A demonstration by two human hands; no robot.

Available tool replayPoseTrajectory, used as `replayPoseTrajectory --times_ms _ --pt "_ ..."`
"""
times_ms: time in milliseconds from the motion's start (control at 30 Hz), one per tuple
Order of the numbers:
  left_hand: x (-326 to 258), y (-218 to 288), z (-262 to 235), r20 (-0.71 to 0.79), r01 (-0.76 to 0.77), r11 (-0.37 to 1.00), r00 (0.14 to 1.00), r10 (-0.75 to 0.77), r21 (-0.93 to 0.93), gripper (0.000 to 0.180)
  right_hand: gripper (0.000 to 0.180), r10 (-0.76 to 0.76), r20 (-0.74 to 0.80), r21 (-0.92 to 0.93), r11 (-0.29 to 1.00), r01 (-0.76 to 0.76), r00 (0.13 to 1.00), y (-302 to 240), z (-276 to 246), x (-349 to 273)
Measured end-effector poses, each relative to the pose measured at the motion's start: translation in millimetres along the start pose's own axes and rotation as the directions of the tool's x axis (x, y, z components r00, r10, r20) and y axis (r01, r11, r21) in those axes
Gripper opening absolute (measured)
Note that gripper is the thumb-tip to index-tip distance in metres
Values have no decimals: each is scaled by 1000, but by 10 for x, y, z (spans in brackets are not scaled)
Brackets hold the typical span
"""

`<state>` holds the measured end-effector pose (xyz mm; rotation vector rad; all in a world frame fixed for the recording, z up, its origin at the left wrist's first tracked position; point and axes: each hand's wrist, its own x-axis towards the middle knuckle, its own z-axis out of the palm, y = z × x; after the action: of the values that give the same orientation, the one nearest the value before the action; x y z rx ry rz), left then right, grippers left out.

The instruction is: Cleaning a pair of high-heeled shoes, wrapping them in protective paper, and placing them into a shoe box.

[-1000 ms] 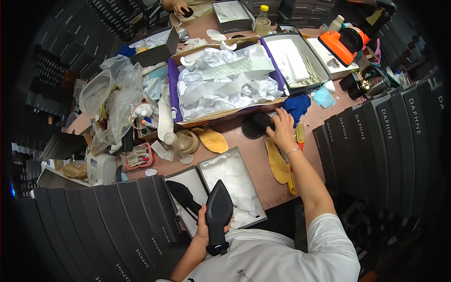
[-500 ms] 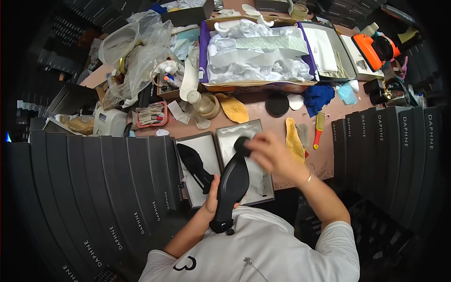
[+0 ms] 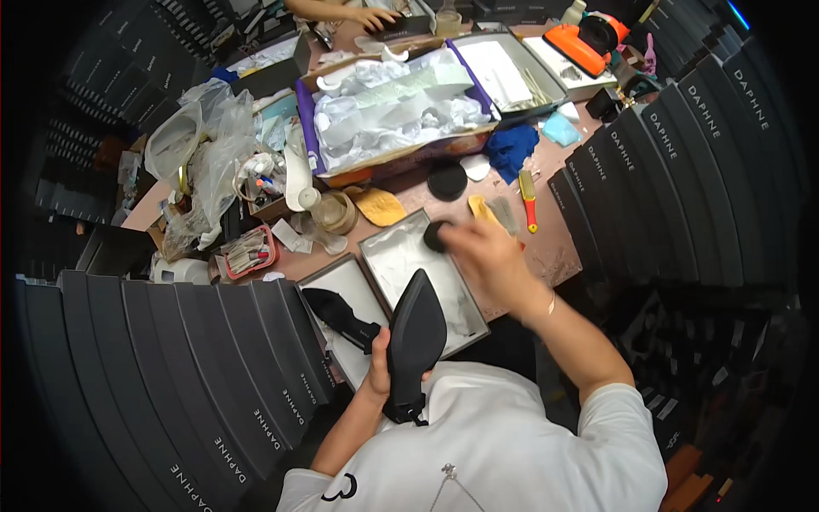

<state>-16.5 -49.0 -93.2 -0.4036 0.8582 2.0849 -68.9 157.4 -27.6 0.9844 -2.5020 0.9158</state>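
Observation:
My left hand [image 3: 380, 367] is closed round a black shoe [image 3: 416, 328], held toe up near my chest with its dark sole facing up. A small round black pad [image 3: 437, 235], likely a sponge, sits in the fingers of my right hand [image 3: 490, 263], which is slightly blurred. The pad hovers above the shoe's toe, apart from it. Behind the shoe lies an open grey shoebox [image 3: 382, 237] with white tissue inside. Left of it, the matching black shoe [image 3: 339, 316] rests in the other shallow box part [image 3: 317, 280].
Rows of dark shoeboxes [image 3: 213, 367] flank me, with more boxes [image 3: 674, 171] at right. Beyond are a purple-edged carton [image 3: 309, 128] of crumpled paper, a round black tin [image 3: 447, 181], a brush [image 3: 528, 200] and a blue cloth [image 3: 514, 152]. Another person's hand [image 3: 375, 17] shows at the far edge.
My right hand has drawn the pad off the shoe's toe. The shoe's sole now faces up more squarely. The view has swung round, bringing another person's hand in at the top.

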Motion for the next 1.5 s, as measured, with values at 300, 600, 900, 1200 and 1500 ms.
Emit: replayPoseTrajectory --times_ms 300,600,900,1200,1500 --pt "-40 75 -11 169 -126 992 978 122 15 83 31 90 -134 -54 994 -98 987 -81 -78 172" --pt "-147 94 7 143 -135 991 981 132 10 78 35 216 -213 -158 955 -252 953 17 -71 -37" --pt "-4 151 -167 157 -68 994 984 80 -81 75 39 189 -57 -30 981 -191 980 -80 144 -39" --pt "158 -15 -570 392 18 939 912 125 -342 71 37 -217 418 222 966 132 882 -738 492 -472" --pt "48 35 -427 38 -84 951 994 100 -296 65 28 5 454 226 967 -120 891 -538 486 -641"
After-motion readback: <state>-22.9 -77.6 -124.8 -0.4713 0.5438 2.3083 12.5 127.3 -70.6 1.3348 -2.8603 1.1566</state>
